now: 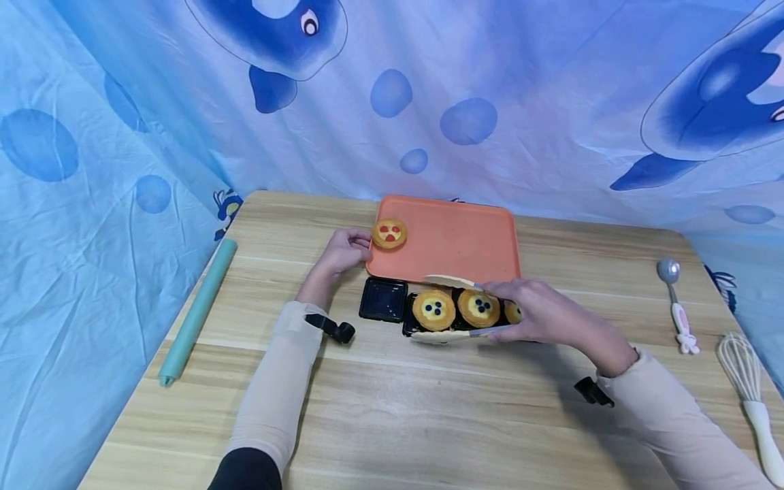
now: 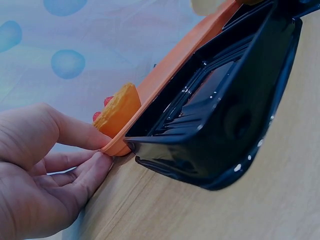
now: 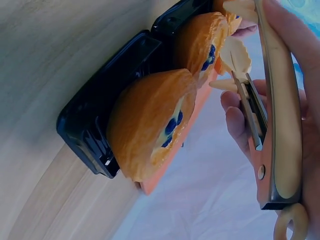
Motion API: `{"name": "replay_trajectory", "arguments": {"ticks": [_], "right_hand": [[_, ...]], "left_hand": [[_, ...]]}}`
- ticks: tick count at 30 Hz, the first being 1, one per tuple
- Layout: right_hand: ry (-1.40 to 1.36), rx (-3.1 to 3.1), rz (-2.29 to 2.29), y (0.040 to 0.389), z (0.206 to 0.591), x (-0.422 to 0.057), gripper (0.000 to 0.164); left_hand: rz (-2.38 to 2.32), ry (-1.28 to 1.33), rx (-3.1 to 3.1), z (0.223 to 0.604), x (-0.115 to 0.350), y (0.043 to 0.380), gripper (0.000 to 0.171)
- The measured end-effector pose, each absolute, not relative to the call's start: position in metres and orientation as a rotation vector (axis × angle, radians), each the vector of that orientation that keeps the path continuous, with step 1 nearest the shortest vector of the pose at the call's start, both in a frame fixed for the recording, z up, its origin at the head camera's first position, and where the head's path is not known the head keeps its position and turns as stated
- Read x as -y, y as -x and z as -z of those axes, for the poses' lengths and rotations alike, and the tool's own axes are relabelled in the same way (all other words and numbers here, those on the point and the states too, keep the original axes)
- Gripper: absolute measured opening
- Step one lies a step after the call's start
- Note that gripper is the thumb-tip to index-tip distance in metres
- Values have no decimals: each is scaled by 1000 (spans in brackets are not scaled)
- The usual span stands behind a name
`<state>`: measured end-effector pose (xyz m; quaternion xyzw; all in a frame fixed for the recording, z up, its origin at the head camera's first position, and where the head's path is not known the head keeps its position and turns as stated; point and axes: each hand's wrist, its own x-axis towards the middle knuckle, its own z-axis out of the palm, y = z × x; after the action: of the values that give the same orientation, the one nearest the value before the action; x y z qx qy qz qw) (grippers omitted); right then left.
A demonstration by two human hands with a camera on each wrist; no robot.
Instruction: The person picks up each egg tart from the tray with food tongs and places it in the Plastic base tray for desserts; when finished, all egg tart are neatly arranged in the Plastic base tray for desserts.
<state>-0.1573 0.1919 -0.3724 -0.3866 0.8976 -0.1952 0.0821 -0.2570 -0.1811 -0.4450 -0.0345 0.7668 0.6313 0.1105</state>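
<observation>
My left hand [image 1: 343, 252] pinches the left rim of an orange tray [image 1: 459, 238], thumb on top and fingers beneath in the left wrist view. A tart with red berries [image 1: 390, 233] sits on the tray beside those fingers. My right hand [image 1: 542, 313] grips a pair of tongs [image 3: 282, 115] with cream-coloured tips. In the head view the tongs' spread arms lie on either side of the tarts with blueberries [image 1: 433, 309], the tips by the leftmost one. Contact with it I cannot tell. These tarts sit in a black container [image 1: 407, 328]; the rightmost is partly hidden by my right hand.
Left of the tarts is an empty black compartment [image 1: 384, 299], close to the tray's front edge. A teal roll [image 1: 199, 309] lies along the table's left side. On the right are a spoon with a rabbit handle [image 1: 678, 316] and a whisk [image 1: 756, 408]. Patterned blue cloth [image 1: 343, 136] hangs behind.
</observation>
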Motion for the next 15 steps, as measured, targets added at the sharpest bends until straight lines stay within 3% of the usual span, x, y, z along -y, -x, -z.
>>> {"name": "replay_trajectory", "arguments": {"ticks": [5,15], "right_hand": [[1130,-2686,592,157,371,-192,90],[1129,-2723,661,159,363,-194,90]], "left_hand": [[-1868,100,-2249,446,182,258,45],[-1886,118,-2241,449,182,258,45]]}}
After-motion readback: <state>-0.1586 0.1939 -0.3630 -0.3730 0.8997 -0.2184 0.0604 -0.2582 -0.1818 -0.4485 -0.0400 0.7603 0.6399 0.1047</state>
